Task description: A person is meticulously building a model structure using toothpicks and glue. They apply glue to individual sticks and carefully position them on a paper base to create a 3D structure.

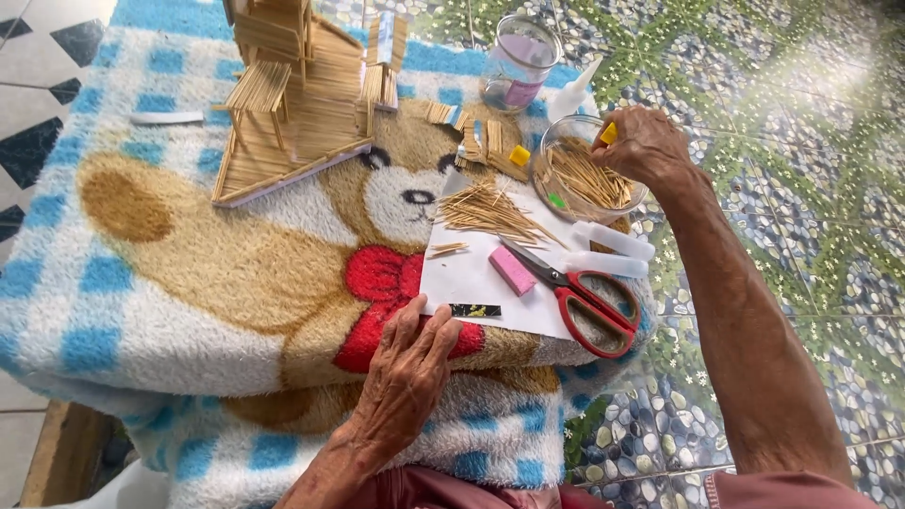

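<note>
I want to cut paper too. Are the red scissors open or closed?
Closed. The red scissors lie flat on the white paper, blades together in one point beside the pink eraser. Neither hand touches them.

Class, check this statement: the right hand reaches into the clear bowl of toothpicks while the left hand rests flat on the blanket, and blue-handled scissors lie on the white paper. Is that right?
Not quite. The head view shows the scissors have red handles, not blue. The rest holds: right hand at the clear bowl, left hand flat on the blanket, scissors on the white paper.

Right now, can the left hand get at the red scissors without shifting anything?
Probably yes. The left hand rests flat at the white sheet's near edge, and the red scissors lie open on top, with nothing over them.
</note>
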